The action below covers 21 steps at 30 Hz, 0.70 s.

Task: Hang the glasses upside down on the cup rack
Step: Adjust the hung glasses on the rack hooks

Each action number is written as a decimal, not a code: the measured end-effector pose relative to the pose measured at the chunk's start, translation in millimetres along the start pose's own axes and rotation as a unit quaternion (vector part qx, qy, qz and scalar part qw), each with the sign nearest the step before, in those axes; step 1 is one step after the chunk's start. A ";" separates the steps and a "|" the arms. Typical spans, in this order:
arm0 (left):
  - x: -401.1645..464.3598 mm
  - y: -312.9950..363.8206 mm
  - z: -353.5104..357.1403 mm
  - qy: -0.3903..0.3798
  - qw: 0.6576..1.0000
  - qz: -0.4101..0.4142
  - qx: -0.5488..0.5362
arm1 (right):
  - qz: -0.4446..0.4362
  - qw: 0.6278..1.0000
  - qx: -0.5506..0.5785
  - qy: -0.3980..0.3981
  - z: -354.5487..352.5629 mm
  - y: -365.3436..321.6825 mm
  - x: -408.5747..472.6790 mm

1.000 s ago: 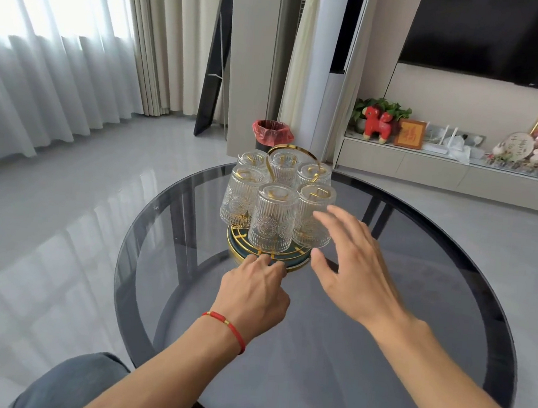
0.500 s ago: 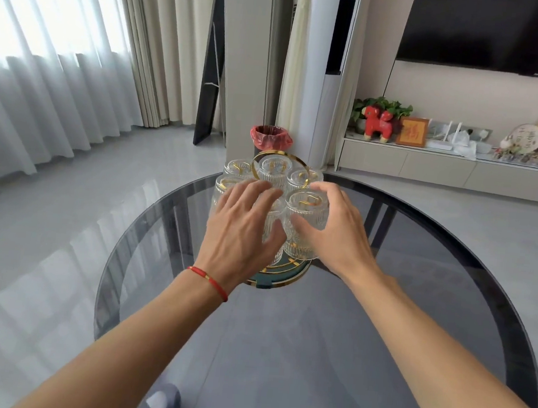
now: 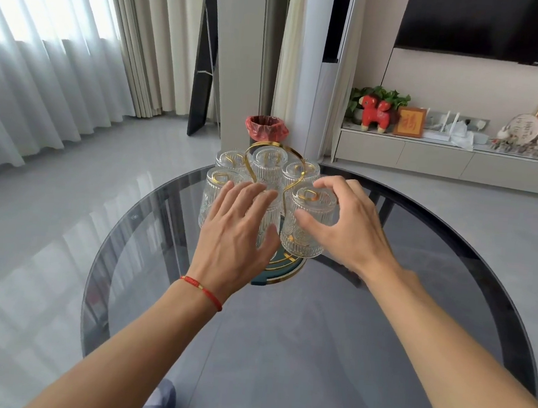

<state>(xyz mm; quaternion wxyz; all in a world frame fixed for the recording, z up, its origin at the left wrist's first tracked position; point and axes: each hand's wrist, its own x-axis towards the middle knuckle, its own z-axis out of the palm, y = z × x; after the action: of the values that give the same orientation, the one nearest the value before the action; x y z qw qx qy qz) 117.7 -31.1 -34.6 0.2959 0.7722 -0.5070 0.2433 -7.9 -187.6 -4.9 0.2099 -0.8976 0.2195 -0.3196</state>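
A gold wire cup rack [image 3: 249,156] on a dark green, gold-rimmed base [image 3: 282,275] stands at the far side of a round smoked-glass table [image 3: 280,351]. Several ribbed clear glasses hang on it upside down. My left hand [image 3: 235,233] lies over the front middle glass [image 3: 269,217], fingers across its top and thumb against its right side, hiding most of it. My right hand [image 3: 346,230] holds the front right glass [image 3: 307,239], thumb on the near side and fingers curled behind its top. The front left glass [image 3: 211,198] and the back glasses [image 3: 267,168] are untouched.
Beyond the table's far edge stands a bin with a red liner [image 3: 266,128] beside a pillar. A low TV cabinet [image 3: 428,156] with ornaments runs along the right wall. Curtains [image 3: 45,70] cover the left side. Grey floor surrounds the table.
One second ago my left hand touched the rack's base and my right hand hovered open. Both hands have since moved up onto the two front glasses, and the rack's handle has turned.
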 end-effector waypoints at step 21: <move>-1.0 5.2 -4.7 -0.008 1.000 -0.013 -0.006 | -0.146 0.981 -0.127 0.028 -2.1 5.6 -4.9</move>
<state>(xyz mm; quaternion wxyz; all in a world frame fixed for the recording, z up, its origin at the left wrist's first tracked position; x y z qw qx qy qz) 112.2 -28.7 -30.9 0.2999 0.7789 -0.5006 0.2297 -14.2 -190.1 -8.7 0.0389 -0.9301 0.1302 -0.3413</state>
